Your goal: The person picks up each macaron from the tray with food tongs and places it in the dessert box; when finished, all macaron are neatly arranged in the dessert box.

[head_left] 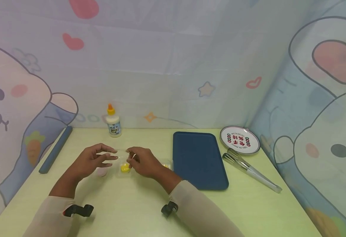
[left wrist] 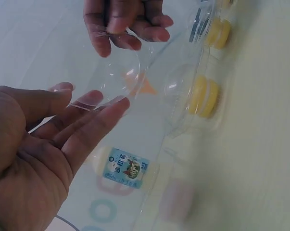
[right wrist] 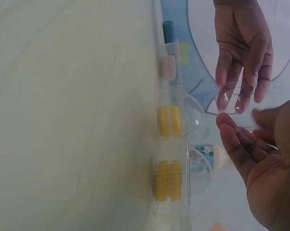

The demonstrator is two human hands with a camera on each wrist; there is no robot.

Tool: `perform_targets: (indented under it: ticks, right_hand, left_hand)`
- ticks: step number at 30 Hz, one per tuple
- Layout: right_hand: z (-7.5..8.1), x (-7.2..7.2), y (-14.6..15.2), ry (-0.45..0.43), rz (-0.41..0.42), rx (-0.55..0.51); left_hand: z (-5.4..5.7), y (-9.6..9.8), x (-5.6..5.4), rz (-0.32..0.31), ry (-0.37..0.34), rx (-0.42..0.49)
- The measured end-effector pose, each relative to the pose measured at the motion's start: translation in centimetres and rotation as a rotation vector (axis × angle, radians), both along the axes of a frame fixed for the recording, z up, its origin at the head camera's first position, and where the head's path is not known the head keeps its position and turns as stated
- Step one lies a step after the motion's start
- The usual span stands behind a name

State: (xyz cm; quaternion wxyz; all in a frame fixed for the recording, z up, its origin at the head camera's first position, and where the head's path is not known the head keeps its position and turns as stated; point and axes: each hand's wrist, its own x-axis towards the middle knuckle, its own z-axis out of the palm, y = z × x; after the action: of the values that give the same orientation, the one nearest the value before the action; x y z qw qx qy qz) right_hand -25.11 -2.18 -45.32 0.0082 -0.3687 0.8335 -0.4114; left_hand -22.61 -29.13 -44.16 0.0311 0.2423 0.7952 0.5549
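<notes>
Between both hands is a clear, domed plastic lid (left wrist: 118, 72), raised above the table. My left hand (head_left: 87, 162) pinches one edge between thumb and fingers. From the opposite side my right hand (head_left: 146, 163) pinches another edge, its thumb blurred in the right wrist view. Below them stands a clear plastic box with domed covers (right wrist: 184, 168). Two yellow macarons show in it: one macaron (right wrist: 170, 121) under the hands, another macaron (right wrist: 168, 180) farther right, partly hidden by my right hand in the head view. A pink macaron (head_left: 101, 171) sits below my left hand.
A white glue bottle (head_left: 114, 123) with an orange tip stands at the back. To the right lie a dark blue tray (head_left: 199, 161), metal tongs (head_left: 254, 172) and a white plate (head_left: 240, 140) with red lettering. A blue bar (head_left: 55, 150) lies along the left edge.
</notes>
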Motion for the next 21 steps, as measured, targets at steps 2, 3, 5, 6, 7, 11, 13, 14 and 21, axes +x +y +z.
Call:
perform_targets:
  ticks: [2, 3, 5, 6, 7, 11, 13, 14, 21]
  right_hand:
    - [0.05, -0.03, -0.08, -0.016, -0.008, -0.004]
    - [0.1, -0.02, -0.12, -0.023, -0.013, -0.006]
    - [0.1, -0.04, -0.21, -0.031, -0.028, -0.008]
    - [0.1, -0.03, -0.26, -0.04, -0.037, -0.016]
    - [0.04, -0.04, -0.33, -0.048, -0.045, -0.018]
    - [0.09, -0.02, -0.59, -0.1, -0.092, -0.002]
    - [0.21, -0.04, -0.64, -0.14, -0.104, 0.012]
    - [0.29, -0.02, -0.65, -0.159, -0.106, 0.017]
    - [0.38, -0.05, -0.83, -0.225, -0.104, -0.006]
  left_hand:
    - [0.02, 0.02, -0.06, 0.001, 0.011, 0.011]
    - [0.08, 0.04, -0.03, 0.007, 0.012, 0.006]
    - [0.2, 0.11, 0.01, 0.02, 0.01, -0.006]
    - [0.25, 0.14, 0.03, 0.028, 0.007, -0.014]
    - [0.25, 0.16, 0.07, 0.036, 0.004, -0.02]
    - [0.12, 0.1, 0.1, 0.071, 0.02, -0.058]
    - [0.0, -0.04, 0.1, 0.085, 0.043, -0.09]
    - [-0.05, -0.11, 0.11, 0.088, 0.057, -0.105]
    - [-0.08, -0.23, 0.18, 0.092, 0.136, -0.22]
